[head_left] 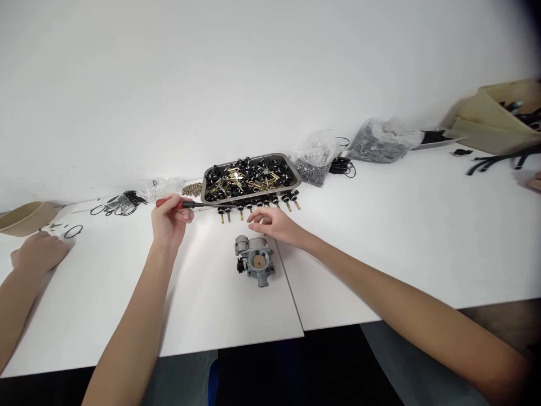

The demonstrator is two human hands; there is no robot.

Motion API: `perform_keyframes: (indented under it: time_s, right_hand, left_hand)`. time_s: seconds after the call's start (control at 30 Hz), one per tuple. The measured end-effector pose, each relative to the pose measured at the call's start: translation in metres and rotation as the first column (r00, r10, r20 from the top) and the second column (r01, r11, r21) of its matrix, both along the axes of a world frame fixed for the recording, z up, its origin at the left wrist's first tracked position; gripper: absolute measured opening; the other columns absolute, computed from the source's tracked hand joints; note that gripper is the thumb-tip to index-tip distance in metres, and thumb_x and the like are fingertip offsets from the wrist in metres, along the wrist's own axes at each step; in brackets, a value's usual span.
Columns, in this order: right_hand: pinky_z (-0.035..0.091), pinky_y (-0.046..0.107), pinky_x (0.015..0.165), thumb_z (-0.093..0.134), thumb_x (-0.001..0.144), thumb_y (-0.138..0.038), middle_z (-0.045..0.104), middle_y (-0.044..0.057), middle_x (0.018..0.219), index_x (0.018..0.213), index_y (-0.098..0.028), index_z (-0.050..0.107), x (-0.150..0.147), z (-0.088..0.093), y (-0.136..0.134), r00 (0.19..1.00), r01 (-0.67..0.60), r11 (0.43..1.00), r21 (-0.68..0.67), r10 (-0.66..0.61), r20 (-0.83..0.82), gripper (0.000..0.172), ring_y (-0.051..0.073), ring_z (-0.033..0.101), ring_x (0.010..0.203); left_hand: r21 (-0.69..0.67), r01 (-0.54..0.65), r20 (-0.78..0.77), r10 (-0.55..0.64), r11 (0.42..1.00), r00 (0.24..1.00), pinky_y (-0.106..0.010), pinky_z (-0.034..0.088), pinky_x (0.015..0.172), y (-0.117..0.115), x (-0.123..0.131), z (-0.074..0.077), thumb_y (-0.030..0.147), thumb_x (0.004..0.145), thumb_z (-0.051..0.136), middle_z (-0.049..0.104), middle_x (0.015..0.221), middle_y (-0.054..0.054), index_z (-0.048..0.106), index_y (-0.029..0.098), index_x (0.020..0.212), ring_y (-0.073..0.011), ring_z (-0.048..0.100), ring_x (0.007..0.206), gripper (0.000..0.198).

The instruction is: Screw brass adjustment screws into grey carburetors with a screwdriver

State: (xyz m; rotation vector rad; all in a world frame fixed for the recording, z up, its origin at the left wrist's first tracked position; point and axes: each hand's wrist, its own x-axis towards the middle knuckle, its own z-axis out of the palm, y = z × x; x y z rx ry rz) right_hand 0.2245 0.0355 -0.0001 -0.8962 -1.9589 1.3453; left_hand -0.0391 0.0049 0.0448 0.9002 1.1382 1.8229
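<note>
Head view: the left hand [169, 217] is closed around the red handle of a screwdriver [180, 203], whose shaft points right along the near rim of a metal tray [296, 176] heaped with black and brass parts. The right hand [274, 223] hovers with its fingers loosely spread and holding nothing, just above a grey carburetor [255, 260] that sits on the white table [401, 225] near the seam between two tabletops, well in from the front edge. A row of small black-headed brass pins [257, 206] stands along the tray's front, just beyond the right hand's fingertips. Toward the back edge lie black rubber rings [120, 204] on the left and clear bags of small parts [315, 158] on the right. At the far left edge another person's hand [38, 252] rests on the table beside a beige bowl [25, 217].
</note>
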Motion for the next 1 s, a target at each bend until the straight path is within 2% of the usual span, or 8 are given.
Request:
perform_keyframes:
  time_s: [0.17,0.37,0.57,0.87,1.0]
  right_hand:
    - [0.038,0.024,0.059,0.068,0.079,-0.044,0.061,0.004,0.086,0.097,-0.014,0.067,-0.001,-0.004,0.0,0.998,0.051,0.998,0.034,-0.052,0.032,0.034,0.01,0.049,0.065]
    - [0.036,0.024,0.058,0.07,0.078,-0.047,0.063,0.005,0.086,0.093,-0.014,0.071,-0.003,-0.004,-0.001,0.999,0.021,0.999,0.047,-0.022,0.031,0.037,0.009,0.047,0.063]
    - [0.036,0.025,0.057,0.068,0.081,-0.048,0.066,0.006,0.089,0.096,-0.014,0.074,-0.004,-0.004,-0.002,0.999,0.05,0.997,0.052,-0.051,0.0,0.037,0.009,0.047,0.063]
    - [0.038,0.026,0.055,0.069,0.082,-0.038,0.068,0.005,0.08,0.082,-0.014,0.073,-0.007,-0.004,-0.003,0.989,0.127,0.989,0.081,-0.119,-0.089,0.024,0.009,0.05,0.058]
    - [0.038,0.026,0.056,0.068,0.082,-0.035,0.067,0.004,0.079,0.079,-0.015,0.072,-0.006,-0.004,-0.004,0.988,0.144,0.979,0.143,-0.134,-0.077,0.021,0.009,0.049,0.059]
  left_hand:
    - [-0.034,0.11,-0.027,-0.111,0.993,0.993,-0.026,0.033,0.037,0.0,0.017,-0.009,0.021,0.065,0.065,0.065,0.064,-0.006,0.051,0.015,0.065,-0.0113,0.046,0.036,0.016]
    - [-0.033,0.115,-0.035,-0.116,0.993,0.993,-0.027,0.034,0.036,-0.001,0.023,-0.007,0.021,0.063,0.067,0.067,0.064,-0.007,0.052,0.015,0.067,-0.0128,0.047,0.035,0.017]
    - [-0.03,0.132,-0.029,-0.133,0.991,0.991,-0.026,0.035,0.036,-0.002,0.022,-0.008,0.021,0.063,0.069,0.068,0.064,-0.007,0.051,0.015,0.068,-0.0133,0.048,0.034,0.019]
    - [-0.042,0.139,-0.017,-0.14,0.989,0.99,-0.026,0.035,0.036,-0.003,0.023,-0.006,0.021,0.062,0.069,0.068,0.064,-0.006,0.051,0.015,0.068,-0.013,0.049,0.034,0.02]
    - [-0.051,0.149,-0.031,-0.15,0.988,0.988,-0.026,0.035,0.036,-0.004,0.024,-0.005,0.021,0.062,0.069,0.068,0.064,-0.006,0.05,0.015,0.067,-0.0125,0.049,0.034,0.02]
